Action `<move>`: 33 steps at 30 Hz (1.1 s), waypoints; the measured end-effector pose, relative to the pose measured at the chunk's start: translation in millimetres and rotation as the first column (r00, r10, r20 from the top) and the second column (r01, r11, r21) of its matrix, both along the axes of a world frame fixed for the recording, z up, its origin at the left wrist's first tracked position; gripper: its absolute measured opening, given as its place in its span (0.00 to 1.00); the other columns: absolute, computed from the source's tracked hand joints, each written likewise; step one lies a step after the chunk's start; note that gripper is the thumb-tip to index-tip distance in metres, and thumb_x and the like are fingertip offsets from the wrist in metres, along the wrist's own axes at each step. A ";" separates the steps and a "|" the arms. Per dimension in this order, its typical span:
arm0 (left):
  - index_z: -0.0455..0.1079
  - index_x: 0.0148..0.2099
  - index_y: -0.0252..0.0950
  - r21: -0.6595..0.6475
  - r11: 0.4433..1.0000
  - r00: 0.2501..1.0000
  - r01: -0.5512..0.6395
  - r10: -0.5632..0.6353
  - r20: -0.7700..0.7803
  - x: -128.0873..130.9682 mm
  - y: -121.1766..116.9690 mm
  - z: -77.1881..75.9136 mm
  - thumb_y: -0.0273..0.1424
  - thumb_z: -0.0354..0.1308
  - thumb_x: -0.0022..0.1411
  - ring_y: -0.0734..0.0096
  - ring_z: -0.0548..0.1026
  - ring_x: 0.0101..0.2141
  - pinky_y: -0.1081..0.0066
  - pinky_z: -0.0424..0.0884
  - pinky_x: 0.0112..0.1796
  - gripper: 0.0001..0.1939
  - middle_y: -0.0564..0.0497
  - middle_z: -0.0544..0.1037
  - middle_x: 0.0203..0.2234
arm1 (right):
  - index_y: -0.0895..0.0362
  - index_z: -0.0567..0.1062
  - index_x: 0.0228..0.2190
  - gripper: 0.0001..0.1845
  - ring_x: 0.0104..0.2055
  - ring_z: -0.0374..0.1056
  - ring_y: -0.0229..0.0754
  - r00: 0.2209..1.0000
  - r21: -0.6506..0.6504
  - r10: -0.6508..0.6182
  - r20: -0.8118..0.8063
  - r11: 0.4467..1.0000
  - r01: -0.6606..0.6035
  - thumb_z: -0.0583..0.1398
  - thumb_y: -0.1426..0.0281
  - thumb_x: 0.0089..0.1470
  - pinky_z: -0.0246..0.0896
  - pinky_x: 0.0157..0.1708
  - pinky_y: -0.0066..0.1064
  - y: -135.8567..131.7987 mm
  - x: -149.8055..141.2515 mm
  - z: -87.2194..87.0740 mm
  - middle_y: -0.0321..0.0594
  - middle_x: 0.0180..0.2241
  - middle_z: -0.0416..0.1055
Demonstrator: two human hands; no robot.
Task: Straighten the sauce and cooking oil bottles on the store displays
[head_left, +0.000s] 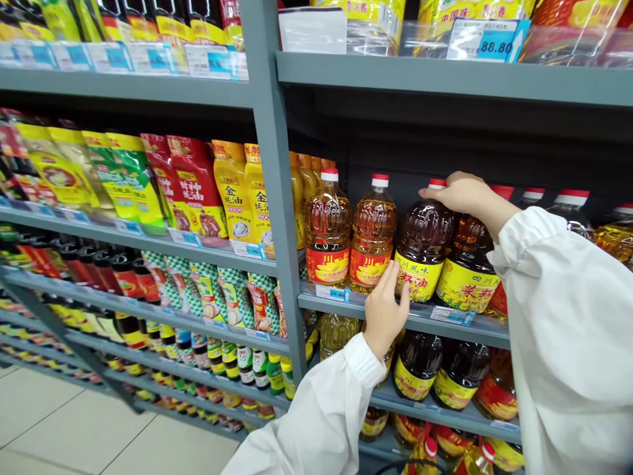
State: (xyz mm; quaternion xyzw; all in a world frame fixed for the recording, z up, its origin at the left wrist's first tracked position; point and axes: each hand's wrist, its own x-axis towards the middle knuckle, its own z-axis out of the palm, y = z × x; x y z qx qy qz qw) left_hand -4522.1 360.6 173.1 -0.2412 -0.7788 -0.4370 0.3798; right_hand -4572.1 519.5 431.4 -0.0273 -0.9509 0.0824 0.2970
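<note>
A dark bottle of rapeseed oil [426, 247] with a red and white cap and a yellow label stands on the middle shelf. My right hand [462, 192] grips it from above around the neck, with most of its fingers hidden behind. Low down, my left hand [387, 309] lies against the left edge of the label, its fingers stretched out. To the left stand two amber oil bottles with red labels, the nearer one [372, 234] almost touching my left fingertips. Another yellow-labelled oil bottle [467, 267] sits close on the right, partly under my right wrist.
A grey shelf post [277, 165] divides this bay from one with sauce pouches [192, 185] and small bottles. Price tags [452, 315] line the shelf edge [405, 318]. An upper shelf [445, 79] holds large oil jugs. More oil bottles [418, 366] stand below.
</note>
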 end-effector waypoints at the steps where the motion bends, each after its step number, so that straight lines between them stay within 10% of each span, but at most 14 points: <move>1: 0.63 0.69 0.36 0.035 0.999 1.000 -0.005 0.005 0.021 -1.8 -0.8 1.3 0.35 0.56 0.71 0.58 0.73 0.61 0.59 0.72 0.61 0.27 0.41 0.73 0.62 | 0.53 0.76 0.35 0.27 0.46 0.74 0.62 0.999 -0.021 0.028 0.027 0.999 -0.027 0.68 0.43 0.47 0.71 0.44 0.45 0.1 4.4 0.5 0.50 0.32 0.76; 12: 0.54 0.71 0.33 0.005 0.984 0.979 -0.178 0.176 0.105 5.1 18.6 12.3 0.49 0.71 0.55 0.44 0.70 0.59 0.51 0.71 0.56 0.51 0.35 0.69 0.59 | 0.49 0.75 0.35 0.18 0.40 0.75 0.46 0.925 -0.257 0.331 0.188 0.925 -0.279 0.67 0.49 0.53 0.73 0.40 0.37 4.8 17.2 2.3 0.40 0.37 0.79; 22: 0.51 0.72 0.26 -0.032 0.955 0.955 -0.294 0.295 0.028 6.7 35.5 6.0 0.52 0.64 0.62 0.44 0.70 0.55 0.50 0.70 0.56 0.50 0.31 0.70 0.56 | 0.51 0.78 0.36 0.24 0.39 0.75 0.50 0.950 -0.050 0.258 0.176 0.966 -0.253 0.64 0.44 0.54 0.71 0.41 0.42 7.2 4.7 3.4 0.42 0.34 0.78; 30: 0.52 0.72 0.31 0.068 0.972 0.969 -0.225 0.230 -0.086 15.1 32.2 -9.4 0.42 0.60 0.68 0.46 0.67 0.60 0.50 0.67 0.59 0.39 0.31 0.67 0.60 | 0.55 0.75 0.50 0.22 0.48 0.74 0.55 0.916 0.031 0.254 -0.311 0.966 -0.257 0.62 0.53 0.62 0.67 0.50 0.44 22.5 69.5 14.5 0.52 0.46 0.78; 33: 0.58 0.70 0.33 0.060 0.987 0.957 -0.146 0.157 -0.245 36.6 41.6 -21.8 0.31 0.54 0.70 0.52 0.68 0.60 0.54 0.66 0.60 0.29 0.35 0.71 0.59 | 0.56 0.80 0.42 0.18 0.42 0.74 0.53 0.964 0.027 0.179 -0.196 0.984 -0.177 0.66 0.56 0.58 0.67 0.47 0.43 54.0 79.1 18.7 0.50 0.39 0.79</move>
